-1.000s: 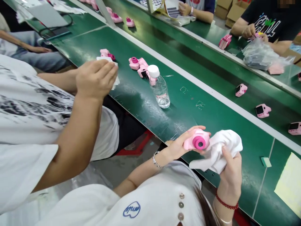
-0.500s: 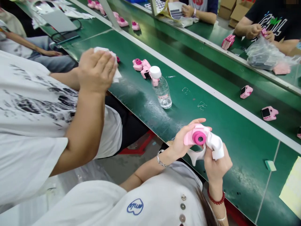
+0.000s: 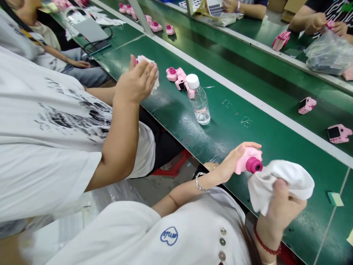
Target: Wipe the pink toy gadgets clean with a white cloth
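My left hand [image 3: 229, 164], with a silver bracelet at the wrist, grips a pink toy camera [image 3: 245, 159] over the table edge. The camera's magenta lens faces right. In my right hand [image 3: 286, 209], above a red bead bracelet, is a bunched white cloth [image 3: 296, 177]. The cloth hangs loosely beside the lens; whether it touches the lens I cannot tell. Part of my left fingers is hidden behind the camera.
A clear bottle with a white cap [image 3: 202, 106] stands on the green table [image 3: 234, 140] by several pink cameras [image 3: 180, 79]. Another camera [image 3: 339, 133] and a small green-white block [image 3: 335, 199] lie to the right. At left, a co-worker's hand [image 3: 138, 81] holds cloth.
My right hand has drawn the cloth away from the camera, to the right, and the cloth has spread out. The camera has turned, so its lens points more rightward. The view has shifted.
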Action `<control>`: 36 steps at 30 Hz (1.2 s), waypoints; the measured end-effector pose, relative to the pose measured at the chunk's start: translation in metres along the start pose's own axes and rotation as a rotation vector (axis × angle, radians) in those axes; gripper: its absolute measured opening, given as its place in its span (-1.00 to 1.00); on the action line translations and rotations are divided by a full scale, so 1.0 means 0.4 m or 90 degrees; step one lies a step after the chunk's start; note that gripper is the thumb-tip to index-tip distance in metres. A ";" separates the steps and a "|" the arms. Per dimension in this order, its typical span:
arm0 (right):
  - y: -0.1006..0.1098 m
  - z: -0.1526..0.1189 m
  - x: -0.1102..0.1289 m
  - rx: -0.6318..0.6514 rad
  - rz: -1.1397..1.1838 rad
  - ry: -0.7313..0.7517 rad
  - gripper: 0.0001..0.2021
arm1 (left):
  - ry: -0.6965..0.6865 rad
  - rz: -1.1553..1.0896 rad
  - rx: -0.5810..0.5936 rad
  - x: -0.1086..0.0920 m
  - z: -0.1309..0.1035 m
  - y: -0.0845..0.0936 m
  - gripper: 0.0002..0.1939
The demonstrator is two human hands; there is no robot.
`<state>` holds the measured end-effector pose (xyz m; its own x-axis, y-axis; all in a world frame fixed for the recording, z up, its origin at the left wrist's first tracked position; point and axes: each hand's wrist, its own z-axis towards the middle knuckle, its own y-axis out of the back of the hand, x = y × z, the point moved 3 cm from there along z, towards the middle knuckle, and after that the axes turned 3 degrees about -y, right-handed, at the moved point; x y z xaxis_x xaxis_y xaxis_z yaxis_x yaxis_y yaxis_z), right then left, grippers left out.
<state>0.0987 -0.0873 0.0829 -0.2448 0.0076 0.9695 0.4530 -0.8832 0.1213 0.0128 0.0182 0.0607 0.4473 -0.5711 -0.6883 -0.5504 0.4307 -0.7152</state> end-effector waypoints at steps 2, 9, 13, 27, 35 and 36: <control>-0.046 -0.005 0.026 -0.012 -0.116 0.184 -0.85 | -0.019 0.032 -0.041 0.008 0.006 0.002 -0.30; -0.119 -0.036 -0.011 0.125 -0.254 0.449 -0.86 | 0.072 -0.139 -0.149 -0.014 0.035 -0.012 -0.52; -0.079 -0.038 -0.060 0.047 -0.201 0.319 -0.89 | 0.175 -0.284 -0.203 -0.044 0.045 -0.018 -0.42; -0.107 -0.001 0.012 -0.011 -0.262 0.274 -0.88 | 0.296 -0.363 -0.138 -0.004 0.045 -0.054 -0.57; -0.060 0.111 -0.016 -0.174 -0.195 0.115 -0.69 | 0.357 -0.405 -0.152 -0.038 0.038 -0.070 -0.54; -0.055 0.112 -0.020 -0.169 -0.136 0.054 -0.68 | 0.369 -0.408 -0.139 -0.041 0.037 -0.066 -0.53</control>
<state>0.1291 -0.0469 0.0819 -0.3852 0.1766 0.9058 0.1483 -0.9569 0.2497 0.0306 0.0267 0.0892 0.3211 -0.9459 0.0473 -0.4655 -0.2011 -0.8619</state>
